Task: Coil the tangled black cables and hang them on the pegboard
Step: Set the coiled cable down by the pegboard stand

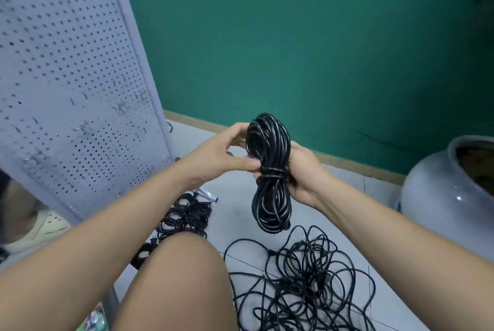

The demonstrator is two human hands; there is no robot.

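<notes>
The big grey pegboard (66, 76) stands on the left, close by. The tangled cables (302, 285) lie on the floor, near and to the right. One coiled cable (270, 170) is held up in the middle. The right grip (304, 175) is curled round its waist. The left grip (222, 154) pinches the wrap (271, 171) there. I think the end needs tucking in snug so no loops slip. Then put the whole top loop over a small hook (80, 127).
</notes>
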